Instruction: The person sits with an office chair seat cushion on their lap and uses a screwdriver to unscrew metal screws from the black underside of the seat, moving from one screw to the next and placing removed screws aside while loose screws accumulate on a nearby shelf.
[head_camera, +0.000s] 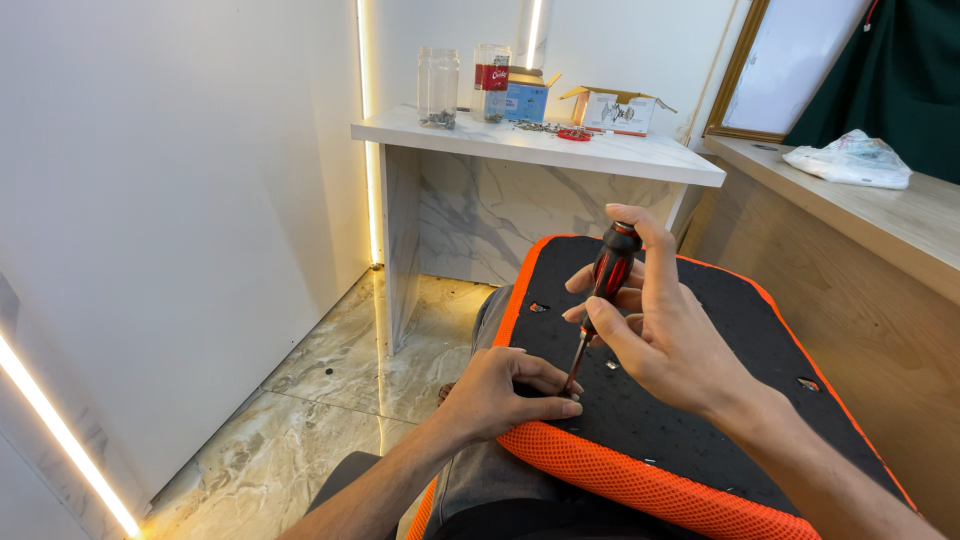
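A black seat panel with an orange mesh edge rests upside down across my lap. My right hand grips a red and black screwdriver upright, its shaft angled down to a spot near the panel's front left edge. My left hand lies on the panel there, fingers pinched around the screwdriver's tip; whatever is under the tip is hidden. Small screw holes show in the black surface.
A white marble-look table stands ahead with glass jars, small cardboard boxes and loose screws. A wooden counter with a plastic bag runs along the right. White wall at left, marble floor below.
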